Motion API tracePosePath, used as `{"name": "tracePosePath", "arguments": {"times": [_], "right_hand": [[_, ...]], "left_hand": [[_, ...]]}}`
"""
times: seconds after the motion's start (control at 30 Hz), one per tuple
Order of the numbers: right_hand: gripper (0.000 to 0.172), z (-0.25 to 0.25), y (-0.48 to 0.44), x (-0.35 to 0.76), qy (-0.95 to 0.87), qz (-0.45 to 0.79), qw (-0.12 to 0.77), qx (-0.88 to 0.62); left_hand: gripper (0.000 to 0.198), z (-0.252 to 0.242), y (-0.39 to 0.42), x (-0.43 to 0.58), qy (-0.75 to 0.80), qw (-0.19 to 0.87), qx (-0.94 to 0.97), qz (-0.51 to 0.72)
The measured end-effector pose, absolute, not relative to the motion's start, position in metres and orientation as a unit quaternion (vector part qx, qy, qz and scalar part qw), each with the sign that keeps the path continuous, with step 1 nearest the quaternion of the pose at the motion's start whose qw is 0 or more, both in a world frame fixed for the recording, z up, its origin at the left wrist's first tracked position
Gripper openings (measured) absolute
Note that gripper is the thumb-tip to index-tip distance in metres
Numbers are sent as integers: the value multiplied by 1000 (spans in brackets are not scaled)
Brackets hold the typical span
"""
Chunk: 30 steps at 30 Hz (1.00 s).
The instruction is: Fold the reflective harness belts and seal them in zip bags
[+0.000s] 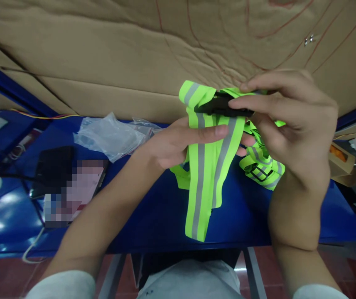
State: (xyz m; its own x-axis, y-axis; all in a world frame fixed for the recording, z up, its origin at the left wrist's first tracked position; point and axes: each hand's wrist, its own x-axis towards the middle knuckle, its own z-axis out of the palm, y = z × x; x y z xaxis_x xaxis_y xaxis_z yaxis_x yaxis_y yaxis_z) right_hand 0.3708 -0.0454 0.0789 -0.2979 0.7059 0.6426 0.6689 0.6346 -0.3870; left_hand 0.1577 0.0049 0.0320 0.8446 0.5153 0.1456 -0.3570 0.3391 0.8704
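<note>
My left hand point(180, 139) is closed on a neon-yellow reflective strap point(200, 178) with a grey stripe, its thumb lying across the folded lengths. Loops of the strap hang down over the blue table. At the top of the strap is a black plastic buckle point(224, 106), pinched between the thumb and fingers of my right hand point(293, 108). Behind my right hand lies a bundle of the same neon strap point(260, 164), with a black buckle showing on it. My right hand hides part of that bundle.
Clear plastic bags point(111, 135) lie at the back of the blue table point(153, 207). To the left are a black device point(53, 166) with a cable and a partly blurred flat item point(84, 187). A small cardboard box point(341, 164) stands right. Brown cardboard point(118, 54) walls the back.
</note>
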Motion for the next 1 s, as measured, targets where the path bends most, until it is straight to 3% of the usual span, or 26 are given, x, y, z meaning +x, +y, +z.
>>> {"name": "tracePosePath", "arguments": {"times": [0.2, 0.37, 0.47, 0.6, 0.87, 1.0], "right_hand": [[44, 85, -47, 377, -855, 145, 327, -376], [40, 78, -31, 385, -784, 193, 449, -383], [34, 71, -22, 385, -792, 223, 393, -409], [24, 67, -23, 378, -759, 149, 448, -448], [24, 62, -30, 345, -704, 6, 569, -425], [29, 57, -30, 344, -730, -115, 529, -417]], "left_hand": [[38, 32, 6, 158, 161, 778, 521, 312], [46, 29, 5, 157, 180, 764, 554, 277], [44, 28, 3, 158, 163, 774, 550, 267], [35, 24, 6, 166, 140, 805, 503, 283], [28, 22, 8, 173, 125, 833, 444, 307], [29, 23, 10, 170, 108, 839, 446, 292]]}}
